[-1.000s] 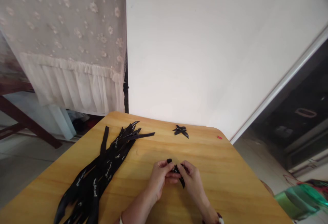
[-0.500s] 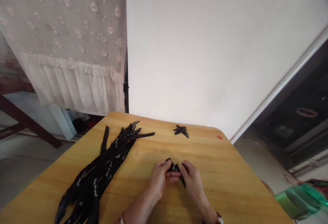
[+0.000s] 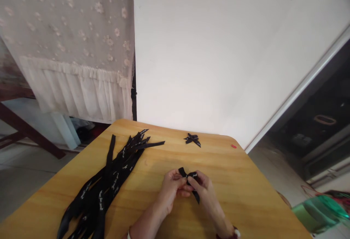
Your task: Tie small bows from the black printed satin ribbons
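A short black ribbon with white lettering is gathered between my hands over the near middle of the table. My left hand pinches it from the left, thumb near its centre. My right hand grips the right part, thumb pressed at the gathered middle. One end sticks up above my left fingers and another hangs down below the right ones. Part of the ribbon is hidden behind the fingers. Farther back lies a finished-looking black ribbon bow. To the left is a pile of black ribbon strips with white writing.
The wooden table reaches back to a white panel. A small red piece lies near the far right corner. A lace curtain hangs at the left. A green translucent container stands beyond the table's right edge.
The ribbon, flatter and stretched between my hands before, is now bunched at its middle with a loop on the right. My thumbs have come closer together.
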The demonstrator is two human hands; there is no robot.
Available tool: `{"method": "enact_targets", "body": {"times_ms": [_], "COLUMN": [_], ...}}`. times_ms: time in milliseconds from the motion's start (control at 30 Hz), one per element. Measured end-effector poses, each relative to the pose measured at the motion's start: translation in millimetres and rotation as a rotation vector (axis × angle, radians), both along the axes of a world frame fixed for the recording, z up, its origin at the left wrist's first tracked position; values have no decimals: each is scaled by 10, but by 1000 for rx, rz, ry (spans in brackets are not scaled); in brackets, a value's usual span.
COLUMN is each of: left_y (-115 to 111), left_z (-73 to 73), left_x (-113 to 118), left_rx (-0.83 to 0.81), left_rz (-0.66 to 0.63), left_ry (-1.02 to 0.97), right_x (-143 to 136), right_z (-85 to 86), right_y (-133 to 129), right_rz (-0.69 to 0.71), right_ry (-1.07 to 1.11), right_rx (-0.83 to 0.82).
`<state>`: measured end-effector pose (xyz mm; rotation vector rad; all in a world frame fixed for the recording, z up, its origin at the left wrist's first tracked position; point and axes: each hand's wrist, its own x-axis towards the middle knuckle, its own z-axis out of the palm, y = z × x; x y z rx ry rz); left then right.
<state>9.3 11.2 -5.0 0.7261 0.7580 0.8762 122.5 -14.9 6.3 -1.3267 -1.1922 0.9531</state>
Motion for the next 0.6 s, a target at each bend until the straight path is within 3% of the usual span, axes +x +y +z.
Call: {"method": "enact_targets", "body": {"times_ms": [133,367,600], "left_y": [15,74,35], "left_z": [23,88,67], "left_x": [-22,-104,-56], "left_rx": [-53,6,19], "left_rz": [17,229,33], "left_ry": [13,75,81], "right_x": [31,134,55], "right_z": [28,30,64], "right_y": [4,23,6], "right_rz": [-35,-136,-28], "right_ry": [2,-38,-120], "right_rx": [5,21,17]}}
